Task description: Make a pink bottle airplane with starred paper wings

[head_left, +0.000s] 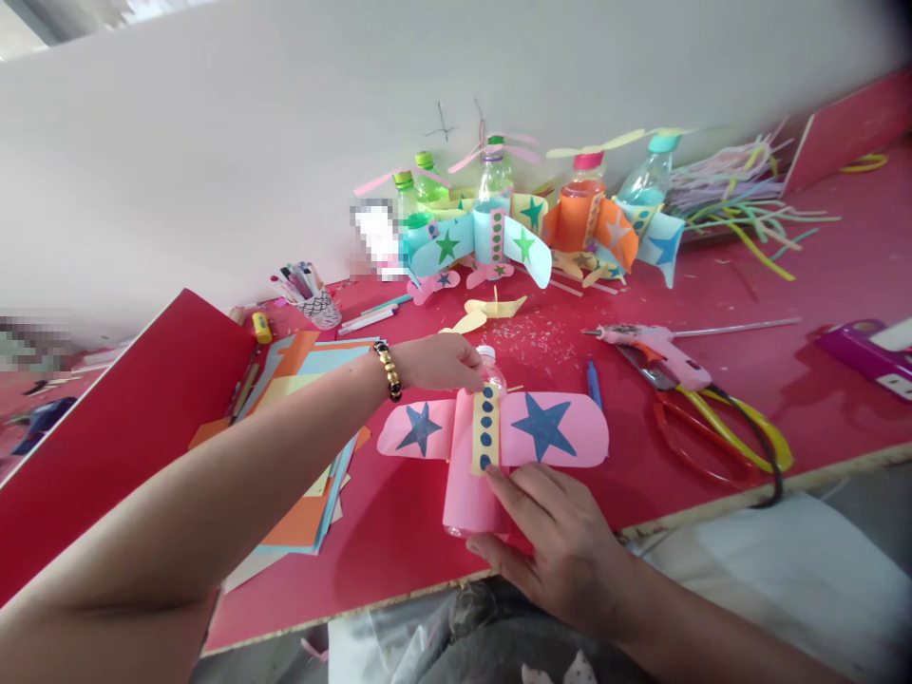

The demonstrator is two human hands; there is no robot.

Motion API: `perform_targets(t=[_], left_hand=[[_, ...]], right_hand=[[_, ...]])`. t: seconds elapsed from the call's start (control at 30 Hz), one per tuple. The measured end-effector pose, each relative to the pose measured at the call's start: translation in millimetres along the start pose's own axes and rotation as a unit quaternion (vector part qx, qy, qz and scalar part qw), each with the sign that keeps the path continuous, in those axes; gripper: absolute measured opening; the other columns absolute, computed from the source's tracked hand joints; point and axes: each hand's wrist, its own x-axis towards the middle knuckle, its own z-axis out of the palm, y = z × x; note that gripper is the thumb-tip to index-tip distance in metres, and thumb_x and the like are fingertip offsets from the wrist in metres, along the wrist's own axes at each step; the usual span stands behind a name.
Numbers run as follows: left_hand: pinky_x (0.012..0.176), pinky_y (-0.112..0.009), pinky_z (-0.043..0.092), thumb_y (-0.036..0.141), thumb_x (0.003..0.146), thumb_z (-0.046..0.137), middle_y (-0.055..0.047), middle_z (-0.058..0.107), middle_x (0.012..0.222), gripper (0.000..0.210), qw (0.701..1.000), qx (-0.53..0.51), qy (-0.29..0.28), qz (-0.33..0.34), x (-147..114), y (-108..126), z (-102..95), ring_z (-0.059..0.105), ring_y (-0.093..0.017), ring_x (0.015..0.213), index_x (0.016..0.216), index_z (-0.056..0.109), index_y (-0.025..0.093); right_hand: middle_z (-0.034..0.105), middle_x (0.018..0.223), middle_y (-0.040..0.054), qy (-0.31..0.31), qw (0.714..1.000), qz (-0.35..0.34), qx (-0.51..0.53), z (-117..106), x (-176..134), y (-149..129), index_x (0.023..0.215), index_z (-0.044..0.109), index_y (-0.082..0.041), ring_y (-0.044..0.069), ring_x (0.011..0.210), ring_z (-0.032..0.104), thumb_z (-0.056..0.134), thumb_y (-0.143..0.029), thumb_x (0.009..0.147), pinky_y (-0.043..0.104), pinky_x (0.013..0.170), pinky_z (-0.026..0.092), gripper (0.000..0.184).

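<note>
A plastic bottle (pixel 471 503) wrapped in pink paper lies on the red table, its white cap pointing away from me. Pink paper wings (pixel 513 454) with dark blue stars spread from both sides. Along its top runs a cream paper strip (pixel 486 415) with several blue dots. My left hand (pixel 440 363) has its fingers closed at the bottle's shoulder, at the strip's far end. With my right hand (pixel 562 537), I grip the bottle's near end, fingertips pressing the strip's lower end and thumb by the base.
Several finished bottle planes (pixel 493 228) stand along the wall. On the right lie a pink glue gun (pixel 659 351), scissors (pixel 712 442) and a blue pen (pixel 594 384). Coloured paper sheets (pixel 299 518) and a pen cup (pixel 320 310) are at left. A cream paper propeller (pixel 499 308) lies ahead.
</note>
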Motion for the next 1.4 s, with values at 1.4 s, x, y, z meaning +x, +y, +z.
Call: perform_targets(t=[1.4], left_hand=[[0.083, -0.038, 0.054, 0.031, 0.094, 0.062, -0.006, 0.065, 0.104, 0.018, 0.942, 0.068, 0.307, 0.119, -13, -3, 49.5, 0.063, -0.019, 0.093, 0.101, 0.064, 0.014]], right_hand=[[0.069, 0.084, 0.0126, -0.004, 1.000, 0.008, 0.009, 4, -6, 4, 0.116, 0.067, -0.004, 0.024, 0.078, 0.067, 0.059, -0.040, 0.093, 0.036, 0.065, 0.057, 0.044]])
